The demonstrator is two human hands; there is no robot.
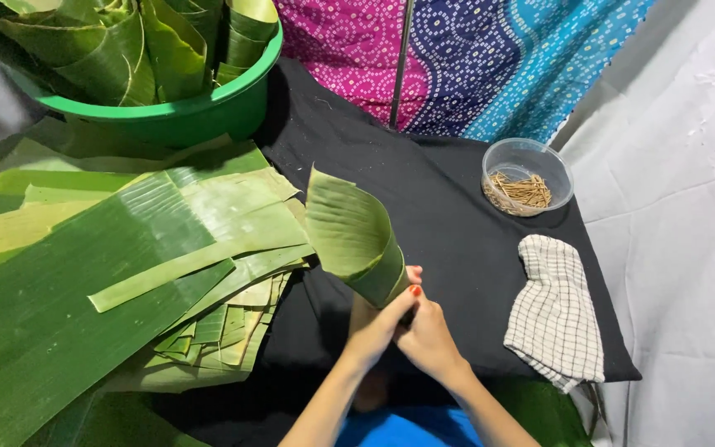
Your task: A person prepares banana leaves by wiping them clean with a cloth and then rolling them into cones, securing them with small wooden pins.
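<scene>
While a leaf cone [356,236] is gripped at its narrow base above the black cloth [457,223] by the left hand [376,327] and right hand [425,335], both closed round it, rolling seems done; pinning is judged next. Far left, rolled leaves fill a green tub [167,112]; far right, small sticks lie in a clear bowl [527,176].
</scene>
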